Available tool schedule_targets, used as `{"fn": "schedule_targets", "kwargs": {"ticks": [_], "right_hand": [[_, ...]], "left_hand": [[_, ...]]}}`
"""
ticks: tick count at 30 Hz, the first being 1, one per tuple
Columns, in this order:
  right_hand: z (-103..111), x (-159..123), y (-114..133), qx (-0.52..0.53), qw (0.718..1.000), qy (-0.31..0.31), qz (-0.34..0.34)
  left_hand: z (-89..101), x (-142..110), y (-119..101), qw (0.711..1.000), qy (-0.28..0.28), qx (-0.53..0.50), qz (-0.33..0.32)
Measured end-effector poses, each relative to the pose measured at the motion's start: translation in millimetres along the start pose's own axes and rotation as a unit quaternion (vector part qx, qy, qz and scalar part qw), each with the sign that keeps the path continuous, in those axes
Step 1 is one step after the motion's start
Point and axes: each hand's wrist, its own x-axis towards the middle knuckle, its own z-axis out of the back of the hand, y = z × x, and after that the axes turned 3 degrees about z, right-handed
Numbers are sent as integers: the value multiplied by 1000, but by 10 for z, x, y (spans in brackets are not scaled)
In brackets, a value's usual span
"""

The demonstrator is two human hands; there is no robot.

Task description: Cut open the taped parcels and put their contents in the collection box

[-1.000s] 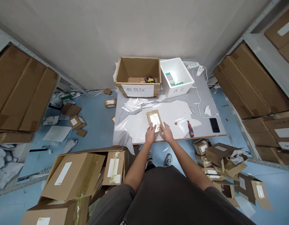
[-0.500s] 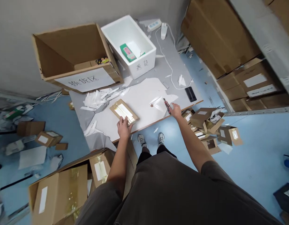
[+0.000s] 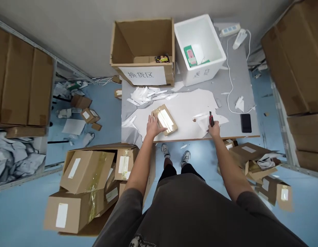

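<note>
A small brown cardboard box (image 3: 171,119) with a white label and clear tape lies flat on the table, turned at a slant. My left hand (image 3: 153,127) is at its left side, fingers spread and thumb by the near edge; the fingertips seem to touch the box. In my right hand (image 3: 214,130) is a red and black utility knife (image 3: 211,119), pointing away from me above the white sheet on the table (image 3: 190,103). Whether its blade is out is too small to tell. White paper scraps (image 3: 200,120) lie left of the knife.
At the back stand a big open carton (image 3: 142,73) with a paper sign and a white foam box (image 3: 202,75) holding a green package. A black phone (image 3: 246,122) lies at the right. A large carton of boxes (image 3: 81,178) is at my lower left; opened boxes (image 3: 251,154) lie at the right.
My view has swung left and levelled out. My left hand has shifted from the box's near end to its left side, fingers wider apart. The utility knife is still in my right hand.
</note>
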Motion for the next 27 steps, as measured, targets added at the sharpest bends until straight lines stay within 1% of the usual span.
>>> {"fn": "schedule_targets", "kwargs": {"ticks": [1, 3, 5, 7, 8, 10, 11, 12, 14, 18, 22, 27], "right_hand": [[-42, -82, 231, 15, 999, 18, 24], [-222, -260, 766, 19, 996, 45, 79], [-512, -432, 1338, 9, 978, 98, 185], [-846, -570, 1877, -41, 954, 119, 272], [-1005, -621, 2114, -79, 942, 128, 301], [-1267, -690, 2491, -159, 923, 148, 317], [-1360, -711, 2627, -197, 916, 156, 313], [-1425, -729, 2727, -230, 910, 162, 305], [-1484, -761, 2831, -281, 900, 165, 288], [-1439, -847, 2802, -346, 883, 153, 278], [-1411, -919, 2780, -375, 875, 150, 269], [-1440, -991, 2930, -384, 876, 155, 249]], "left_hand": [[25, 51, 18, 1000, 17, -1, 3], [55, 132, 54, 999, 39, -5, -7], [69, 184, 100, 999, 47, -7, -23], [81, 217, 152, 998, 55, -8, -31], [89, 229, 177, 998, 57, -11, -35], [104, 248, 219, 997, 51, -26, -43], [110, 255, 233, 997, 46, -35, -46], [113, 261, 242, 997, 43, -43, -49], [110, 271, 249, 996, 48, -51, -53], [78, 302, 244, 994, 71, -55, -57], [63, 342, 227, 993, 81, -69, -58], [113, 336, 169, 993, 83, -72, -53]]}}
